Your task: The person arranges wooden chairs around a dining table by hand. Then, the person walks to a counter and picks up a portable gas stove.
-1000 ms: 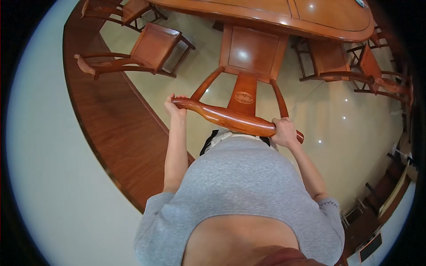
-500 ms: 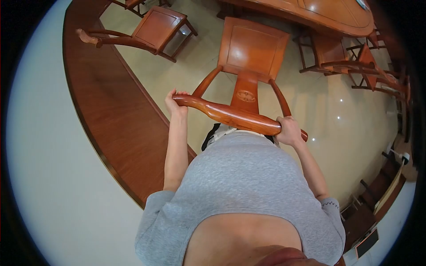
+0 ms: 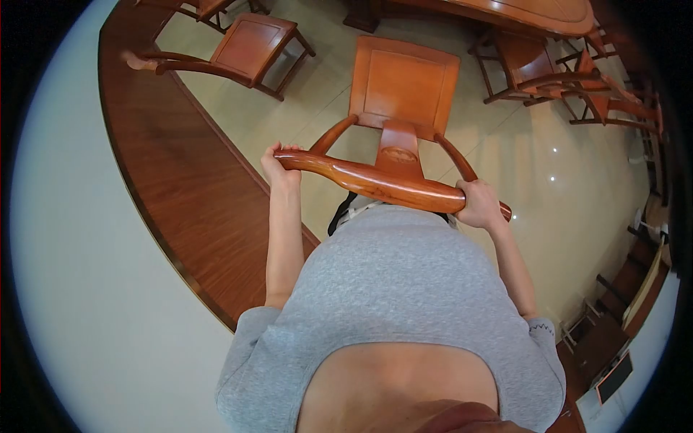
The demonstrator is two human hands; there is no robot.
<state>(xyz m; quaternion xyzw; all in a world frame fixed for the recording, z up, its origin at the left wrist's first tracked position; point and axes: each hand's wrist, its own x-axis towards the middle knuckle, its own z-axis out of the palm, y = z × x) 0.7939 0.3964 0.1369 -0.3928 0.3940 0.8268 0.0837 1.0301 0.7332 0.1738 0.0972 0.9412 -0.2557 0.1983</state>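
Note:
A reddish-brown wooden chair (image 3: 406,81) stands right in front of my body, its seat pointing away from me. Its curved top rail (image 3: 382,184) runs across at waist height. Near the rail's left end, my left hand (image 3: 280,164) is closed round the wood. My right hand (image 3: 480,203) grips the rail close to its right end, which sticks out past the fingers. Below the rail, the back panel (image 3: 398,151) shows a carved mark, partly hidden by the rail.
A large wooden table (image 3: 520,13) lies beyond the chair. Another chair (image 3: 253,47) stands at the upper left, and several more (image 3: 527,61) at the upper right. A dark wooden panel (image 3: 180,180) borders a pale surface on the left. Glossy tiles (image 3: 570,216) cover the floor.
The held chair has come away from the table, with its seat now fully clear of the table edge. Both hands have kept their grip, and its top rail looks tilted further over the back panel.

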